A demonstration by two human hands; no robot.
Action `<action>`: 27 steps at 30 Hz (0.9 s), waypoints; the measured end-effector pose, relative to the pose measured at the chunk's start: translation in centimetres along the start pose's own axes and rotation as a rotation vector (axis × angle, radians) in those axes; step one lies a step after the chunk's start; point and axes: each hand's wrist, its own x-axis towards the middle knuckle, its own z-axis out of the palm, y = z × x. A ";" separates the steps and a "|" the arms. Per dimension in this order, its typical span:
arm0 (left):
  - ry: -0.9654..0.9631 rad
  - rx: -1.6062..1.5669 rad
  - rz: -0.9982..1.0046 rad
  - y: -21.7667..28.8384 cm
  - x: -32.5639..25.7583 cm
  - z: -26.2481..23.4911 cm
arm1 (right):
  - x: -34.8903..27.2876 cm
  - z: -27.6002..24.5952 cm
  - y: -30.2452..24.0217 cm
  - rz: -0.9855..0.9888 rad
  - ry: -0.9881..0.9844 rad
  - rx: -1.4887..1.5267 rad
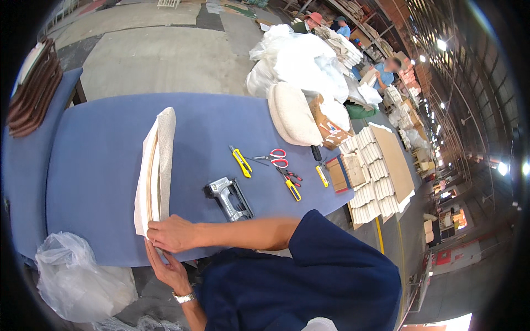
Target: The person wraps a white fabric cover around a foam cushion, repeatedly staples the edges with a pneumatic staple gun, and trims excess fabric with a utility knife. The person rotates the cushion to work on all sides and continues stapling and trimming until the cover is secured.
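Observation:
An upholstered pad point(165, 149) in cream and grey fabric stands on its edge on a blue-covered table point(105, 143), its layered underside facing left. At the pad's near end, my right hand point(172, 234) is closed on the fabric edge. Just below it, my left hand point(170, 272), with a watch at the wrist, grips the same corner from underneath; its fingertips are partly hidden. To the right of the pad lies a silver staple gun point(227, 199). Beyond it are a yellow utility knife point(241, 162), red-handled scissors point(277, 158) and yellow-and-red pliers point(290, 185).
A second cream pad point(293, 114) rests at the table's far right, beside a cardboard box point(332, 126). Another yellow cutter point(322, 176) lies near a small box point(345, 172). Stacked fabric pieces point(371, 168) stand right. A plastic bag point(83, 278) hangs low left. Co-workers are farther off.

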 end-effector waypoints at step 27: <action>-0.022 -0.037 -0.144 -5.1 0.9 -0.9 | 2.7 3.4 -0.2 0.040 0.078 0.121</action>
